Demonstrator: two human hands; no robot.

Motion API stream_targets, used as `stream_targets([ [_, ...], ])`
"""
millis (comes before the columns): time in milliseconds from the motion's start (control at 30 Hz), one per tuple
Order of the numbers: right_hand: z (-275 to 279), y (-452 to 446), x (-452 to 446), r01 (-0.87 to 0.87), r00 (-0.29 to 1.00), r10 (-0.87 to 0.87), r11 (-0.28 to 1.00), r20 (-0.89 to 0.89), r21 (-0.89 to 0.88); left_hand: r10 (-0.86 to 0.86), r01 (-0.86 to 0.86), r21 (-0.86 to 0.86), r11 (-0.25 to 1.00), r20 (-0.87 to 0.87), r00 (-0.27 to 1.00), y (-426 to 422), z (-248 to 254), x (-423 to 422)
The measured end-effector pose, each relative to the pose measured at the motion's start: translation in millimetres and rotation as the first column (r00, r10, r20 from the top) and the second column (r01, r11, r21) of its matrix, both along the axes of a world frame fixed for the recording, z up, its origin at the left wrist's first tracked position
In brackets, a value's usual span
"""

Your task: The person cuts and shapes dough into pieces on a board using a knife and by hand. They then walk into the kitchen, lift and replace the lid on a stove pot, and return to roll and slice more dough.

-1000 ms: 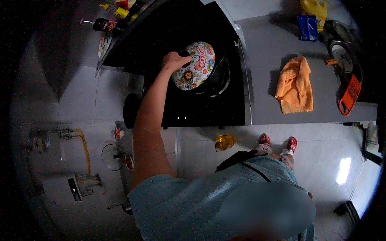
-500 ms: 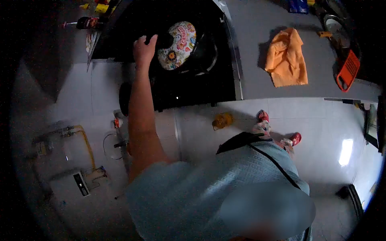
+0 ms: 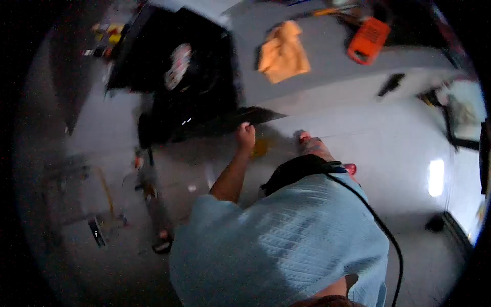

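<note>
My left hand (image 3: 246, 135) is closed, fingers curled, just in front of the dark stove (image 3: 204, 105). It is close to a dark pointed edge or panel (image 3: 263, 114) jutting from the stove's front; blur hides whether the fingers grip it. On the black stovetop lies a round, brightly patterned lid-like piece (image 3: 178, 66), smeared by motion and beside a dark round pan shape. My right hand is out of sight; only part of a bare arm (image 3: 332, 289) shows at the bottom.
An orange cloth (image 3: 284, 53) and an orange grater (image 3: 368, 41) lie on the grey counter (image 3: 327, 61) right of the stove. A yellow object (image 3: 260, 147) stands on the floor beyond my hand. Colourful packets (image 3: 110, 33) are at the upper left.
My left hand has left the patterned piece and come down and toward me, to the stove's front. A dark edge now juts out there. The view has shifted and blurred.
</note>
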State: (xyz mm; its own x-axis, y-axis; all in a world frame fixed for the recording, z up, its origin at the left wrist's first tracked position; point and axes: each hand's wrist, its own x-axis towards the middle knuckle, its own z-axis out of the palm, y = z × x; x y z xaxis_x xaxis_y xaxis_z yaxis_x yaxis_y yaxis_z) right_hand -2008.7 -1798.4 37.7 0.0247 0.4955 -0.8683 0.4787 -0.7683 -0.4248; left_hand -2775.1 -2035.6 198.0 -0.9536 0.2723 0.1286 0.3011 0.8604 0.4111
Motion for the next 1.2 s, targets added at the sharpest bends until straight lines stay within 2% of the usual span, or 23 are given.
stream_targets([
  [100,19,-10,54,0.178,0.984,-0.178,0.984,0.006,0.016,-0.192,0.178,0.088,0.98,0.184,0.964,45,-72,24],
  [133,23,-7,65,0.23,0.973,-0.23,0.973,-0.004,0.011,-0.264,0.248,0.096,0.964,0.227,0.937,76,-61,38],
  [167,30,-5,71,0.28,0.96,-0.28,0.96,-0.002,0.025,-0.344,0.291,0.219,0.931,0.265,0.901,101,-50,54],
  [200,42,-3,72,0.326,0.945,-0.327,0.943,0.015,0.063,-0.355,0.312,0.171,0.934,0.367,0.86,138,-37,65],
  [233,64,11,58,0.356,0.93,-0.364,0.927,0.056,0.116,-0.383,0.433,-0.038,0.9,0.401,0.832,152,-61,48],
  [267,87,25,44,0.381,0.911,-0.401,0.908,0.096,0.171,-0.382,0.455,-0.136,0.88,0.367,0.848,185,-40,67],
  [300,88,34,44,0.418,0.894,-0.442,0.881,0.073,0.222,-0.373,0.505,-0.152,0.85,0.504,0.779,237,-18,82],
  [333,82,35,56,0.433,0.887,-0.459,0.861,0.041,0.267,-0.426,0.504,-0.09,0.859,0.421,0.801,264,-23,101],
  [367,74,34,66,0.489,0.853,-0.519,0.827,0.045,0.278,-0.483,0.563,-0.079,0.823,0.425,0.766,301,-25,117],
  [433,47,34,91,0.461,0.868,-0.496,0.827,0.033,0.321,-0.552,0.626,-0.031,0.779,0.439,0.709,378,-30,148],
  [467,67,43,98,0.422,0.875,-0.469,0.861,0.119,0.285,-0.586,0.658,-0.018,0.753,0.439,0.682,423,-32,166],
  [533,65,46,99,0.499,0.826,-0.541,0.831,0.155,0.245,-0.618,0.717,-0.019,0.696,0.493,0.613,509,-44,184],
  [600,85,59,112,0.597,0.76,-0.598,0.797,0.254,0.09,-0.649,0.763,-0.019,0.646,0.512,0.562,604,-40,234],
  [667,95,51,114,0.505,0.804,-0.515,0.855,0.298,0.117,-0.725,0.842,0.072,0.534,0.552,0.413,677,-42,277],
  [767,7,3,152,0.239,0.823,-0.295,0.955,0.485,0.176,-0.738,0.89,0.148,0.431,0.626,0.253,786,-37,369],
  [833,39,36,148,0.352,0.809,-0.373,0.926,0.455,0.135,-0.81,0.969,0.101,0.225,0.572,0.129,851,-29,431],
  [900,65,72,143,0.463,0.779,-0.468,0.878,0.416,0.122,-0.853,0.986,0.151,0.075,0.522,-0.015,904,2,502],
  [967,80,110,152,0.526,0.752,-0.524,0.843,0.4,0.115,-0.881,0.979,0.152,-0.134,0.434,-0.188,964,-3,565],
  [1000,78,123,160,0.557,0.741,-0.553,0.823,0.381,0.11,-0.879,0.978,0.142,-0.152,0.433,-0.199,992,3,605],
  [1067,-20,94,173,0.747,0.604,-0.715,0.662,0.353,0.062,-0.833,0.923,0.032,-0.383,0.419,-0.36,1032,30,678],
  [1100,-67,80,181,0.826,0.514,-0.783,0.562,0.35,0.045,-0.837,0.924,0.024,-0.381,0.415,-0.356,1056,34,713],
  [1167,-81,123,240,0.778,0.579,-0.741,0.626,0.342,0.04,-0.825,0.832,-0.102,-0.545,0.239,-0.511,1101,38,782],
  [1200,-87,143,264,0.732,0.628,-0.699,0.68,0.341,0.046,-0.837,0.84,-0.113,-0.531,0.226,-0.499,1112,54,810],
])
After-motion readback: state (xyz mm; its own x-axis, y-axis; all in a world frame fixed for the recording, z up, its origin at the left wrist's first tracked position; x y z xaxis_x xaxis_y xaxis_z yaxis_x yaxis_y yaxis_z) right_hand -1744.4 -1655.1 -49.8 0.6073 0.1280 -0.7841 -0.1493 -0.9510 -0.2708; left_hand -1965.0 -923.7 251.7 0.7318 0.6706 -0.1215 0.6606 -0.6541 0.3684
